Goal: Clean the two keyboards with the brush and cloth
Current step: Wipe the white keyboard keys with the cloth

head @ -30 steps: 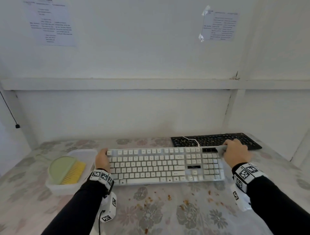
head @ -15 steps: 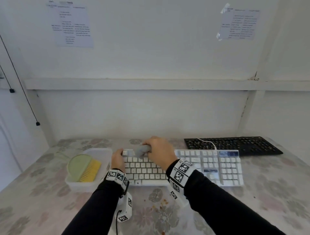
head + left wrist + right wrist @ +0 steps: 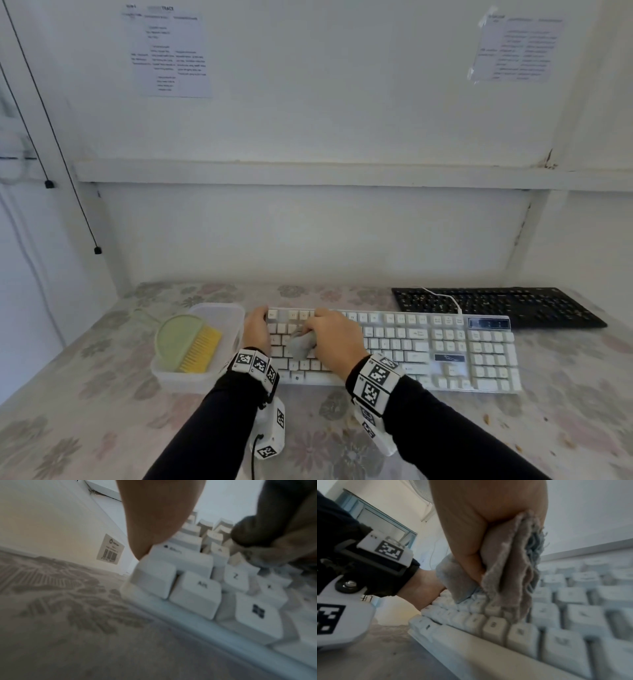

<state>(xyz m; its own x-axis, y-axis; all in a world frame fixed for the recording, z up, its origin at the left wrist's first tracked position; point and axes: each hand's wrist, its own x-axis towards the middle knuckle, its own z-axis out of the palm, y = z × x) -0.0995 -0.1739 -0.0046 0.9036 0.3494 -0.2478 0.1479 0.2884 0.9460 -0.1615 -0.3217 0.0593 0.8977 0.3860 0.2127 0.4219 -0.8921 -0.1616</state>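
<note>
A white keyboard (image 3: 428, 346) lies across the table in front of me, and a black keyboard (image 3: 496, 305) sits behind its right end. My right hand (image 3: 334, 337) grips a bunched grey cloth (image 3: 301, 344) and presses it on the keys at the left part of the white keyboard (image 3: 556, 615); the cloth (image 3: 508, 574) hangs from my fist onto the keys. My left hand (image 3: 256, 329) holds the white keyboard's left edge, with a finger (image 3: 154, 520) against the corner keys (image 3: 171, 574). The green and yellow brush (image 3: 188, 342) lies in the plastic tub.
A clear plastic tub (image 3: 202, 377) stands just left of the white keyboard. Crumbs (image 3: 507, 425) lie on the floral tablecloth (image 3: 102, 411) at the right front. A white cable (image 3: 445, 298) crosses the black keyboard. The wall rises right behind the table.
My right hand has swept the cloth from the white keyboard's right end to its left end, then down from the top row onto the letter rows. The left hand stays on the left edge.
</note>
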